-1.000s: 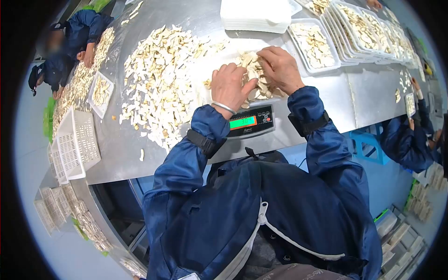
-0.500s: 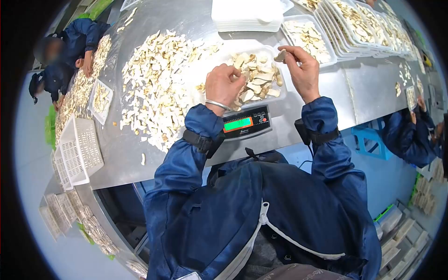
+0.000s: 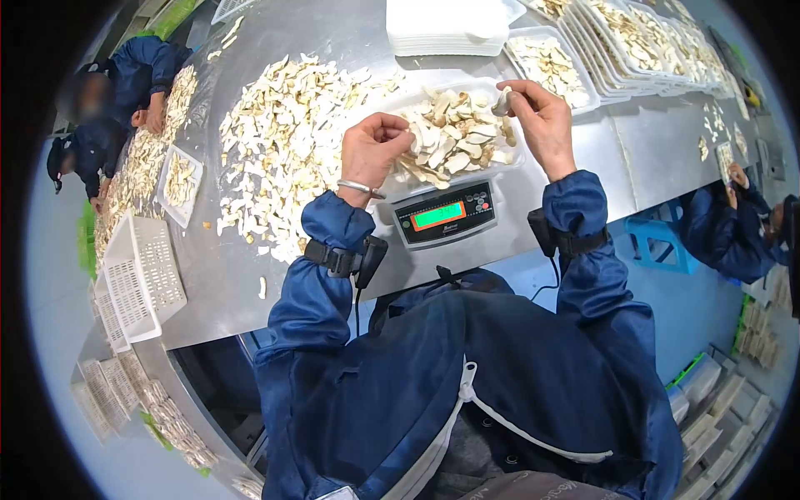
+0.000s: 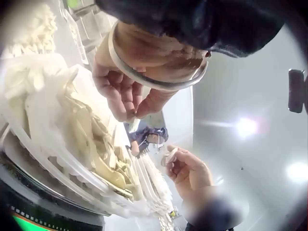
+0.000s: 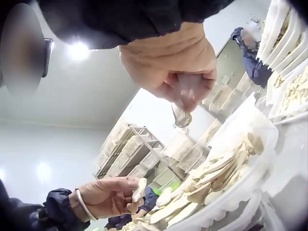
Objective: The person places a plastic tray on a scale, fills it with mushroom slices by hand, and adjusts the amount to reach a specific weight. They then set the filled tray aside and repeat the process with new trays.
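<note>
A clear plastic tray [image 3: 493, 170] heaped with pale mushroom slices [image 3: 454, 137] sits on a black digital scale [image 3: 450, 223] with a green display. At the tray's left edge, my left hand [image 3: 371, 157] pinches a small pale mushroom slice [image 5: 139, 190] between thumb and fingers; a metal bangle circles that wrist. Over the tray's right rim, my right hand [image 3: 543, 127] is raised and pinches another mushroom slice [image 3: 502, 102] at its fingertips. Both hands are above the heap in the wrist views.
Loose slices [image 3: 279, 150] spread over the steel table to the left. Behind the scale stands a stack of white trays [image 3: 446, 29]; filled trays [image 3: 554, 67] line the back right. A perforated white basket [image 3: 146, 275] rests at the left edge. Other people work at both sides.
Both hands were down on the slices in the tray. The right hand has lifted out with a slice and moved right; the left has drawn back to the left edge, uncovering the heap.
</note>
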The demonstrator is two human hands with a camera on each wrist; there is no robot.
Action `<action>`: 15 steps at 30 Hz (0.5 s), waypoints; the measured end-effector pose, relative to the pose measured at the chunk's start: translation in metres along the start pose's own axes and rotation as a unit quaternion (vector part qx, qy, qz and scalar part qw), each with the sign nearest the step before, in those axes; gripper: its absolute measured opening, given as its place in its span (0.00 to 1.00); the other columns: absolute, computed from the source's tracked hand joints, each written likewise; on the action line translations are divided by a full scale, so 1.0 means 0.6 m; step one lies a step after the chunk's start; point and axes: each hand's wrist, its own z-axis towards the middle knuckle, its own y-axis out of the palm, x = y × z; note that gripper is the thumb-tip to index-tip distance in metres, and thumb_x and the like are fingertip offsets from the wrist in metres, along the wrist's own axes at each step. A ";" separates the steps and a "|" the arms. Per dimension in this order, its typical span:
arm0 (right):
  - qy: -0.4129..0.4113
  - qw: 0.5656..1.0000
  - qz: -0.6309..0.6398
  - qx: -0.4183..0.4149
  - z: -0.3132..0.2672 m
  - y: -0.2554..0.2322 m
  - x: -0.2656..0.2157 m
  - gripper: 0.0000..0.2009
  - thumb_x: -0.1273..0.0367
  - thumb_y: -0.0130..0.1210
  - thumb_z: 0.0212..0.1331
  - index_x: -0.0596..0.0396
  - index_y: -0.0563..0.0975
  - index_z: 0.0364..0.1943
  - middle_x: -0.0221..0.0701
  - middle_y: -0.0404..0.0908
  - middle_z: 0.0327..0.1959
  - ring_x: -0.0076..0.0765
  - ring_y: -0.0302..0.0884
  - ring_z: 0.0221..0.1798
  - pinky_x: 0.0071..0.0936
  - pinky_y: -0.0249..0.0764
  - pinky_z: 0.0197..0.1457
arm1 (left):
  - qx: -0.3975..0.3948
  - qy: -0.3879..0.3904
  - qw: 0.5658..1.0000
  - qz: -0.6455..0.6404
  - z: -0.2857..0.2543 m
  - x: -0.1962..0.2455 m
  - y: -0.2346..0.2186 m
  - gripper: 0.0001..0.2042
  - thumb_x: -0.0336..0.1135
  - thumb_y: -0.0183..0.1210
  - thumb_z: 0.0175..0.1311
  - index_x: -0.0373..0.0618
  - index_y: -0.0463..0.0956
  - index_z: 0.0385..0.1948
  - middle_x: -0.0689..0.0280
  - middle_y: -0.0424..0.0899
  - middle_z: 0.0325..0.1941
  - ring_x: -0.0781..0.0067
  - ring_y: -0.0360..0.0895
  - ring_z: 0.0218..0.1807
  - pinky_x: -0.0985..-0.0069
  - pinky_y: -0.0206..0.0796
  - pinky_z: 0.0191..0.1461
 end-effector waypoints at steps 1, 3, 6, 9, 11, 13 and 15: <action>0.003 1.000 -0.001 0.006 -0.003 0.001 -0.002 0.10 0.72 0.52 0.59 0.58 0.82 0.40 0.23 0.74 0.19 0.15 0.66 0.23 0.17 0.64 0.27 | 0.004 0.000 1.000 -0.020 -0.007 0.004 -0.004 0.10 0.24 0.61 0.54 0.35 0.78 0.38 0.65 0.82 0.29 0.83 0.77 0.28 0.86 0.68 0.33; 0.002 0.999 0.033 0.027 -0.006 0.000 -0.006 0.10 0.72 0.51 0.59 0.58 0.82 0.40 0.23 0.75 0.20 0.14 0.67 0.23 0.17 0.65 0.28 | -0.007 -0.014 0.997 -0.072 -0.016 0.008 -0.022 0.12 0.23 0.59 0.54 0.35 0.77 0.41 0.65 0.81 0.32 0.83 0.76 0.28 0.85 0.69 0.33; 0.011 0.995 0.099 0.007 -0.018 0.007 -0.036 0.11 0.72 0.51 0.60 0.58 0.80 0.43 0.23 0.76 0.22 0.14 0.69 0.26 0.18 0.67 0.31 | -0.049 -0.089 0.973 -0.209 -0.044 0.018 -0.042 0.12 0.25 0.51 0.58 0.36 0.75 0.44 0.67 0.78 0.34 0.77 0.78 0.32 0.81 0.70 0.33; 0.028 0.980 0.162 -0.112 -0.053 0.060 -0.083 0.12 0.73 0.51 0.59 0.59 0.77 0.46 0.24 0.77 0.24 0.16 0.71 0.28 0.18 0.69 0.33 | -0.155 -0.134 0.945 -0.254 -0.070 0.011 -0.041 0.14 0.42 0.44 0.68 0.40 0.71 0.43 0.63 0.76 0.34 0.72 0.76 0.31 0.78 0.66 0.29; 0.042 0.969 0.083 -0.229 -0.078 0.097 -0.126 0.13 0.73 0.51 0.61 0.60 0.75 0.50 0.26 0.77 0.32 0.16 0.71 0.34 0.16 0.70 0.40 | -0.235 -0.185 0.896 -0.330 -0.085 0.022 -0.036 0.18 0.47 0.42 0.70 0.40 0.71 0.43 0.62 0.77 0.34 0.72 0.76 0.31 0.78 0.65 0.29; -0.008 0.981 0.052 -0.184 -0.087 0.105 -0.131 0.14 0.73 0.53 0.61 0.59 0.74 0.51 0.28 0.79 0.38 0.17 0.73 0.36 0.16 0.70 0.42 | -0.248 -0.211 0.866 -0.378 -0.102 0.015 -0.042 0.25 0.55 0.39 0.72 0.39 0.71 0.42 0.60 0.78 0.34 0.72 0.75 0.29 0.80 0.63 0.26; -0.004 0.992 -0.038 -0.117 -0.076 0.075 -0.116 0.15 0.74 0.53 0.60 0.59 0.74 0.52 0.29 0.81 0.43 0.19 0.75 0.39 0.17 0.71 0.43 | -0.196 -0.165 0.889 -0.380 -0.103 -0.024 -0.090 0.24 0.52 0.37 0.73 0.38 0.72 0.42 0.61 0.78 0.32 0.74 0.74 0.26 0.82 0.62 0.25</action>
